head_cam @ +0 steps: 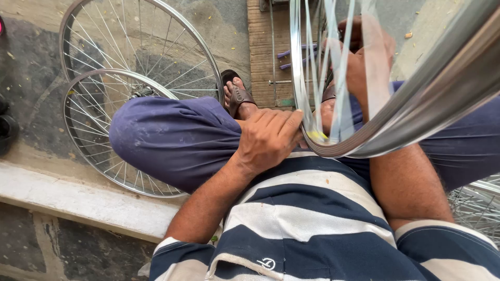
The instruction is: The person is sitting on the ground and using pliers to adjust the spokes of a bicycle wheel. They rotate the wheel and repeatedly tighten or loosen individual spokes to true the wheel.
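I sit with a shiny spoked bicycle wheel rim [416,119] standing upright across my lap. My left hand [268,138] rests on my left thigh with its fingertips pressed against the rim's near edge. My right hand [364,62] is behind the spokes, closed around the wheel's middle; blur hides what it grips exactly. A small yellow patch [316,135] shows on the inside of the rim near my left fingers. My blue trousers [172,138] and striped shirt [307,224] fill the lower view.
Two more spoked wheels [140,57] lie stacked on the concrete floor at the left, behind my knee. Another wheel [479,203] shows at the lower right. A wooden board [265,57] with purple-handled tools [291,54] lies ahead. My sandalled foot [237,96] rests beside it. A pale kerb [78,200] runs at the lower left.
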